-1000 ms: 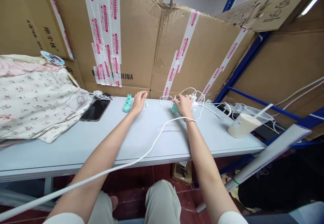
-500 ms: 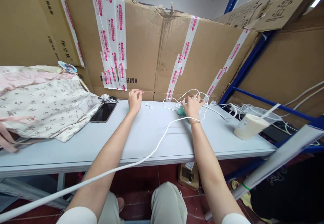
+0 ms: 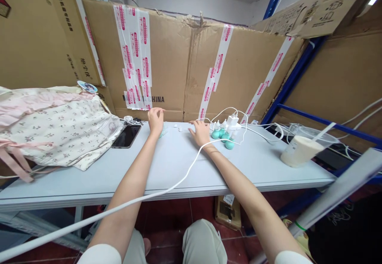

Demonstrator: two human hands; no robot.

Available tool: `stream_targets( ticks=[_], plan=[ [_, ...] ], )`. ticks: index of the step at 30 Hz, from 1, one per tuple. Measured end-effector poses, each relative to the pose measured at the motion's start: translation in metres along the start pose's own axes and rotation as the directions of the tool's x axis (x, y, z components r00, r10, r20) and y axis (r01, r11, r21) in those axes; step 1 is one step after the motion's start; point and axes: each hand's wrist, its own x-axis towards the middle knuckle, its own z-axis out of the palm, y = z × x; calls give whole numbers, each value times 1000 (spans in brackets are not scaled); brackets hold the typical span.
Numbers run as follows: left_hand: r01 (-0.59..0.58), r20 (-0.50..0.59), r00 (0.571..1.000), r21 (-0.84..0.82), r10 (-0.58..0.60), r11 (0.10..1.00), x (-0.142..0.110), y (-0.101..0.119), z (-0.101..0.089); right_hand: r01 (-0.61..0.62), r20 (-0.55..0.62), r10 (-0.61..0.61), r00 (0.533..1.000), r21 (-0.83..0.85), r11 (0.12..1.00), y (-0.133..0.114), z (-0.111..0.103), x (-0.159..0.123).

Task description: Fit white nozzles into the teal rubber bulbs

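My left hand [image 3: 155, 119] is curled over a small teal bottle [image 3: 162, 131] at the back of the white table [image 3: 179, 156]; only a sliver of the bottle shows under the palm. My right hand [image 3: 199, 132] lies on the table with fingers stretched toward a few tiny white pieces [image 3: 179, 127], holding nothing. Just to its right stand three small teal bottles [image 3: 223, 133] with white tips. Behind them sits a white charger plug [image 3: 232, 120] in a tangle of white wires. A white cable [image 3: 167, 188] runs over my right wrist.
A black phone [image 3: 126, 136] lies left of my left hand, with keys [image 3: 131, 119] behind it. A pile of floral cloth [image 3: 53, 129] fills the table's left end. A lidded drink cup with a straw [image 3: 300, 150] stands at the right. Taped cardboard [image 3: 185, 65] walls the back.
My right hand let go of the teal bottle by the charger and slid left to the white pieces. My left hand closed over the teal bottle. The camera shifted to the left.
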Motion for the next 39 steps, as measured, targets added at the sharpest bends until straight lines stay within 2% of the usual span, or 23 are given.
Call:
stream_targets(
  ticks=[3, 5, 9, 11, 12, 13, 14, 16, 17, 18, 19, 21, 23, 25, 26, 29, 30, 32, 35, 39],
  plan=[
    [35, -21, 999, -2, -35, 999, 2, -4, -4, -19, 120, 8, 993, 88, 996, -16, 28, 9],
    [50, -20, 999, -1, -50, 999, 2, -5, -4, -57, 156, 35, 987, 138, 989, -21, 40, 16],
    [55, -17, 998, 10, -55, 998, 1, -6, -4, -64, 126, 38, 991, 212, 975, -25, 49, 23],
    [-2, 10, 1000, 38, 2, 999, 0, -4, -3, -72, 86, 47, 995, 306, 949, -26, 48, 25],
    [-60, 57, 997, 53, 57, 997, -2, -2, -2, -104, 72, 82, 994, 388, 916, -26, 46, 26],
    [-132, 136, 983, 54, 124, 990, -4, -1, -1, -159, 75, 140, 987, 491, 856, -27, 43, 28],
    [-204, 245, 951, 32, 190, 978, -7, 1, 1, -223, 100, 205, 974, 606, 763, -27, 40, 30],
    [-279, 455, 849, -48, 270, 959, -13, 4, 6, -334, 203, 296, 933, 795, 507, -29, 34, 35],
    [-268, 515, 814, -80, 270, 960, -16, 6, 8, -367, 259, 304, 917, 847, 385, -30, 30, 37],
    [-234, 533, 808, -98, 250, 967, -19, 8, 11, -396, 311, 297, 903, 871, 292, -30, 28, 38],
    [-184, 514, 830, -110, 214, 977, -21, 11, 13, -422, 354, 284, 891, 876, 233, -31, 26, 38],
    [-61, 434, 892, -156, 124, 986, -22, 14, 14, -478, 423, 267, 866, 857, 194, -32, 26, 38],
    [47, 396, 917, -241, 54, 969, -19, 17, 12, -494, 448, 229, 864, 843, 215, -34, 30, 38],
    [125, 374, 928, -302, -4, 945, -13, 18, 6, -461, 420, 193, 887, 838, 293, -37, 38, 40],
    [143, 343, 939, -316, -27, 938, -10, 17, 3, -432, 385, 197, 902, 824, 367, -38, 43, 41],
    [108, 156, 986, -305, -62, 946, 0, 13, -8, -309, 225, 213, 951, 650, 694, -45, 57, 47],
    [79, 88, 995, -283, -56, 956, 2, 12, -11, -256, 193, 176, 965, 562, 787, -48, 61, 48],
    [29, -23, 999, -230, -36, 973, 6, 10, -16, -148, 195, 72, 978, 408, 901, -54, 68, 50],
    [-2, -62, 998, -197, -10, 980, 8, 8, -18, -64, 235, -2, 972, 270, 961, -62, 76, 50],
    [42, 27, 999, -230, -37, 972, 6, 6, -15, -39, 244, -14, 970, 211, 977, -64, 84, 45]
  ],
)
